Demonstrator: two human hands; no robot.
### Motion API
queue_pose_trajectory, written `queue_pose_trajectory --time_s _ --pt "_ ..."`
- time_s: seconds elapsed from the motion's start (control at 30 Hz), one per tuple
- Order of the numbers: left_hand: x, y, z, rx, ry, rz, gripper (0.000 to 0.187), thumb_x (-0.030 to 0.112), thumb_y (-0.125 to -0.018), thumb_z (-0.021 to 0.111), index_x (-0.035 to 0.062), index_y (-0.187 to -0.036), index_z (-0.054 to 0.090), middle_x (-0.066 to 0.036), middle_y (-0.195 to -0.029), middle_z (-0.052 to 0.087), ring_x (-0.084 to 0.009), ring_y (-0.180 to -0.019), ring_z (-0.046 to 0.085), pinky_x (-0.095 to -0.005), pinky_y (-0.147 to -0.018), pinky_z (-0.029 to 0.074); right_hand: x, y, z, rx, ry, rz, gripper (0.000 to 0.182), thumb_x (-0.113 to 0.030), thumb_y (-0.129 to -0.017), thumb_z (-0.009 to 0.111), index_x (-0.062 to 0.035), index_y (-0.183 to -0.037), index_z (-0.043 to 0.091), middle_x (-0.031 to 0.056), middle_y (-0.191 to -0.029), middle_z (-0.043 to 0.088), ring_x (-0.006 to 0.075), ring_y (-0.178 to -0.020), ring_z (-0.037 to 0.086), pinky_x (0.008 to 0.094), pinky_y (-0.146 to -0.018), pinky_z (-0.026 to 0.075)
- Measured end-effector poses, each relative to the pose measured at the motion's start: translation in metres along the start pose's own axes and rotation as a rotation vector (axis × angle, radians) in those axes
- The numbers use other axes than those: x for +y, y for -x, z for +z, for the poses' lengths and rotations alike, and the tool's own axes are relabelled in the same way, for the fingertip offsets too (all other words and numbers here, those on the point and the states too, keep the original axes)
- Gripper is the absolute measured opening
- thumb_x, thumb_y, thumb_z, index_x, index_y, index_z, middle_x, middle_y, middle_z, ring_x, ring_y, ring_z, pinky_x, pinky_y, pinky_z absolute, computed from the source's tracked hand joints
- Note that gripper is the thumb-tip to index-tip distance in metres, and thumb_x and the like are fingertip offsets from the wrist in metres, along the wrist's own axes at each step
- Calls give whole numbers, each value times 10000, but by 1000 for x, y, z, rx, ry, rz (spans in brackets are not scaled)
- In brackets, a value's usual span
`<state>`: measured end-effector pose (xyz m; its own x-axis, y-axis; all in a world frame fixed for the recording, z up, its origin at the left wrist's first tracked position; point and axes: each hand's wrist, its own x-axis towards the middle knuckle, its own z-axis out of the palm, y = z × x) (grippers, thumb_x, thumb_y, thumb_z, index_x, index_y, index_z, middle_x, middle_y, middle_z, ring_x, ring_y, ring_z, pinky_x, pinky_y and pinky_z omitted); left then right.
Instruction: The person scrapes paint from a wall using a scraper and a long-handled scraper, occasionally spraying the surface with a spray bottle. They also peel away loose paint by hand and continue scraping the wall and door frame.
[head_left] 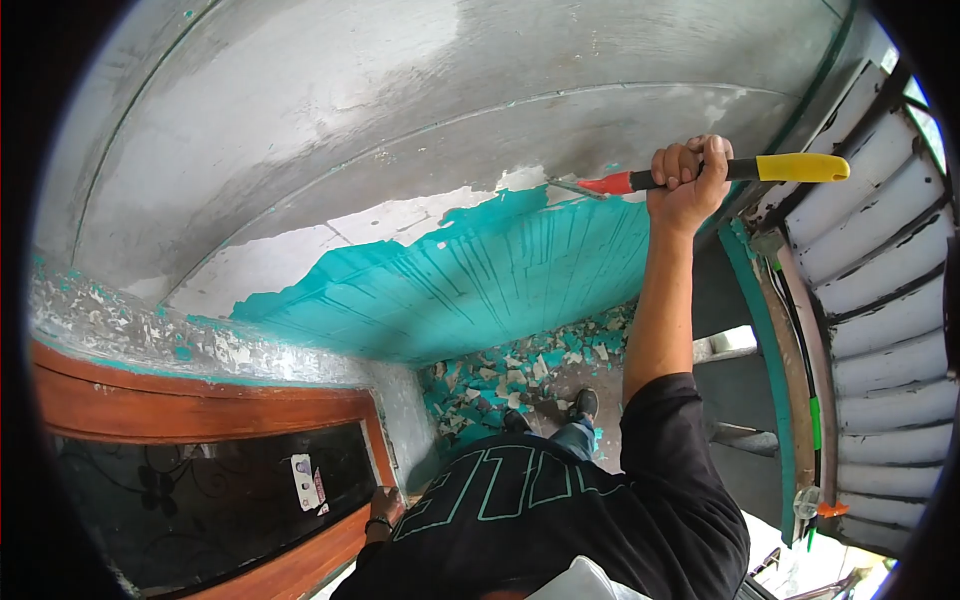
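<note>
My right hand [692,182] is raised to the wall with its fingers wrapped round a long-handled scraper [803,168]. The handle is red, black and yellow, and I hold its black middle. The thin metal blade [577,187] lies against the wall, at the ragged upper edge of the turquoise paint [470,270]. Above that edge, a white layer [370,222] and bare grey wall show. Low at the left, my left hand [385,500], with a band at the wrist, touches the wooden window frame [376,410]; its fingers are too small and dark to make out.
Turquoise and white paint flakes [500,375] litter the floor round my shoes [586,403]. A dark glass pane [220,500] with a sticker fills the frame at the left. At the right stand a louvred panel [890,300], a turquoise-edged post [765,340] and a cable with green tape.
</note>
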<state>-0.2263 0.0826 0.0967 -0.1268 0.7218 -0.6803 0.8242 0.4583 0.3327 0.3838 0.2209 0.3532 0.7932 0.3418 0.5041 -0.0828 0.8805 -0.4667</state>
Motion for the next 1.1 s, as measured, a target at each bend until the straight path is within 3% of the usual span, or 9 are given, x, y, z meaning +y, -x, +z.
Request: queue_pose_trajectory --time_s 0.07,0.33,0.43,0.53,0.63,0.87,0.93,1.03,1.1 --pt "-6 -2 4 -33 -35 38 283 268 -906 522 -10 -884 571 -130 -706 616 -213 -543 601 -357 -571 485 -1 0 -2 9 5 2 230 -233 -897 515 -59 -751 482 -39 -482 271 67 -379 250 240 -385 274" --pt "-12 -25 19 -43 -198 -1 391 325 -903 541 -32 -1059 573 -193 -1014 650 -314 -970 614 -396 -831 467 -3 -5 -4 4 -23 42 241 -245 -891 520 -57 -746 480 -38 -474 266 74 -375 252 241 -387 267" --pt "-32 -43 28 48 -100 4 379 328 -901 545 -22 -1040 579 -192 -990 653 -312 -943 623 -398 -819 473 2 -9 -6 91 -53 60 242 -248 -887 519 -58 -742 480 -36 -470 264 79 -373 256 242 -386 267" --pt "15 -10 18 14 -11 -88 361 328 -890 559 -13 -1005 589 -188 -979 652 -314 -938 625 -396 -811 476 10 3 5 4 -12 100 242 -248 -889 512 -61 -740 480 -37 -468 261 79 -371 258 246 -380 270" --pt "-62 -62 37 25 -49 86 374 347 -876 568 -8 -992 586 -187 -968 650 -317 -931 627 -391 -800 480 2 -6 -6 34 -46 42 234 -238 -897 507 -66 -739 484 -43 -469 257 73 -366 245 245 -376 274" --pt "-116 -72 56 -122 -102 7 412 386 -867 562 -8 -987 590 -190 -954 649 -310 -929 630 -385 -776 480 5 -4 -10 19 -76 31 247 -248 -900 514 -67 -732 490 -43 -471 251 68 -370 235 243 -380 267" --pt "-115 -65 60 102 -180 39 394 367 -876 558 -11 -983 592 -181 -927 655 -293 -873 644 -387 -750 486 7 -2 -13 13 -83 34 246 -247 -899 513 -68 -732 491 -43 -472 250 68 -371 234 242 -382 268" --pt "-70 -48 28 -111 -165 23 367 334 -890 555 -16 -999 585 -169 -902 656 -272 -794 649 -384 -726 492 5 -2 -15 20 -94 34 245 -247 -898 512 -68 -732 491 -43 -474 249 72 -372 236 243 -384 270" --pt "-31 -25 21 7 -148 39 354 320 -894 556 -16 -1001 585 -161 -892 656 -266 -770 646 -377 -724 493 6 -3 -15 29 -100 29 245 -247 -896 513 -68 -731 491 -43 -474 250 74 -372 238 244 -384 271"
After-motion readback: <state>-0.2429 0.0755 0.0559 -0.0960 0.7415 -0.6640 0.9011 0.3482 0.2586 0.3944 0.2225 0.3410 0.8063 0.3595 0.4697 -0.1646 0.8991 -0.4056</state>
